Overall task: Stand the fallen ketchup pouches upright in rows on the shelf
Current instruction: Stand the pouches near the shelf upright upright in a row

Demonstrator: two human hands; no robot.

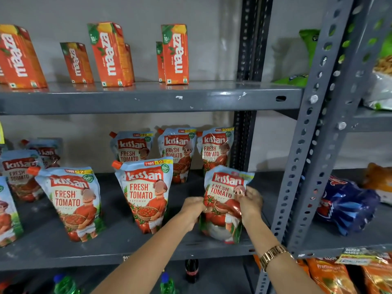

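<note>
- My left hand and right hand pinch the crumpled red-and-blue plastic ketchup pouch at the grey metal shelf's front right
- At its 9 o'clock, two upright pouches
- At 12 o'clock behind, three more by the wall

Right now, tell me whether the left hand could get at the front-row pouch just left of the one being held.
Probably yes. The left hand grips the held pouch beside that middle front-row pouch, with only bare shelf between them; it would have to let go first.
</note>
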